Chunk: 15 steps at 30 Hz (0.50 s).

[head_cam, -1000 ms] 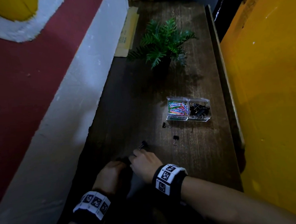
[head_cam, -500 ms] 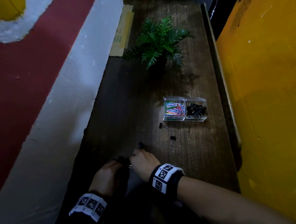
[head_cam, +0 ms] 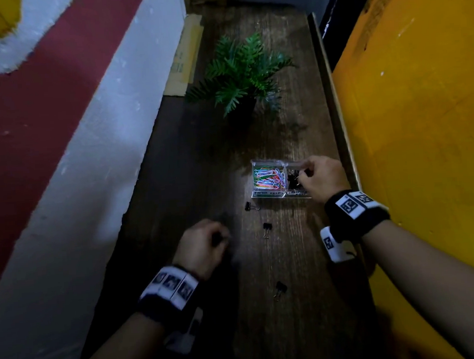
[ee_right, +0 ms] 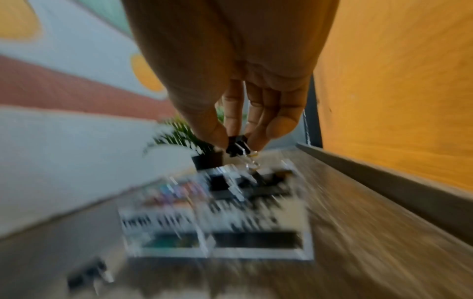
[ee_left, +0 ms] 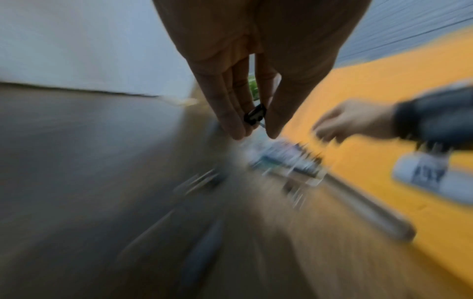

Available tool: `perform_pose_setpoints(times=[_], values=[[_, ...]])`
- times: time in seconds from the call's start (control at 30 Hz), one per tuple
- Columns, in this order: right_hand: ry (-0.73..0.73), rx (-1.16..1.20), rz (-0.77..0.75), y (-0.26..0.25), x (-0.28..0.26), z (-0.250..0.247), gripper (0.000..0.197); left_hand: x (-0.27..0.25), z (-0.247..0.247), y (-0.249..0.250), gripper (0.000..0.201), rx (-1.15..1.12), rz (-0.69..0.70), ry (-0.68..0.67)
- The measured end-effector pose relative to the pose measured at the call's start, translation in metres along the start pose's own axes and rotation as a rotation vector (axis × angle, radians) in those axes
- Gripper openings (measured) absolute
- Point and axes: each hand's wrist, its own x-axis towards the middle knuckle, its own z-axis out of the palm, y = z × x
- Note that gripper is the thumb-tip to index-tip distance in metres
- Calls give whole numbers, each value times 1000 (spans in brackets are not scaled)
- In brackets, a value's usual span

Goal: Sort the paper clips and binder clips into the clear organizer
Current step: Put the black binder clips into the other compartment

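Observation:
The clear organizer (head_cam: 268, 196) sits on the wooden table; its left cell holds coloured paper clips (head_cam: 267, 177), its right cell black binder clips. My right hand (head_cam: 302, 175) hovers over the right cell, pinching a black binder clip (ee_right: 236, 146) between thumb and fingers. My left hand (head_cam: 220, 237) is above the table nearer me and pinches another black binder clip (ee_left: 254, 116). Three loose binder clips lie on the table: one (head_cam: 250, 206) by the organizer's front left corner, one (head_cam: 267, 228) nearer, and one (head_cam: 280, 287) close to me.
A potted fern (head_cam: 242, 73) stands beyond the organizer. A white, red and yellow wall (head_cam: 61, 134) runs along the left. A yellow panel (head_cam: 420, 112) with a raised wooden edge (head_cam: 337, 117) bounds the right. Flat cardboard (head_cam: 186, 54) leans at the far left.
My right hand has gone from the near table edge up to the organizer's right cell with a binder clip. My left hand lifted and moved forward, also holding a clip.

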Motion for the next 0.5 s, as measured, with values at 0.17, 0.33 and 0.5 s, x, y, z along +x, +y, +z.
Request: perform_pose_setpoints(times=[0.17,0.33,0.5], values=[[-37,-116,-6,19,-7,12,17,90,14,69,7,13,190,-23],[78,-76,-35,33,-29,6,26,147,41,116,6,176,256,-170],[-59,46,-160,39,-97,19,19,163,64,126,8,367,277,-348]])
